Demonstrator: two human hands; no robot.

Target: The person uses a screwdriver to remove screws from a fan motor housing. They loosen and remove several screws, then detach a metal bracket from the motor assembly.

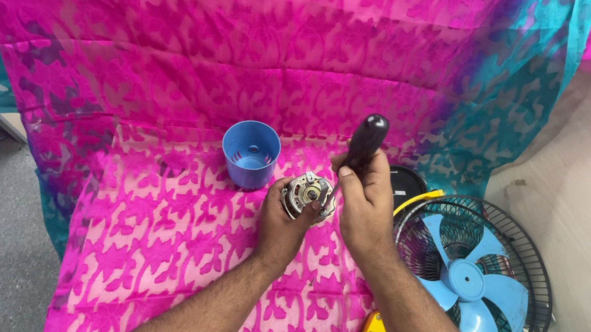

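Pink cloth (pixel 172 248) under two busy hands.
The left hand (pixel 284 225) grips a small motor (pixel 308 194); the right hand (pixel 365 201) wraps a screwdriver (pixel 366 143).

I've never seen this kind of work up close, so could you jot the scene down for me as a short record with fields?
Surface: table draped in pink patterned cloth
Left hand: grips a small metal motor
Right hand: holds a screwdriver with a dark handle, tip at the motor
Behind the motor: blue plastic cup, upright
To the right: small fan with light blue blades in a black wire guard
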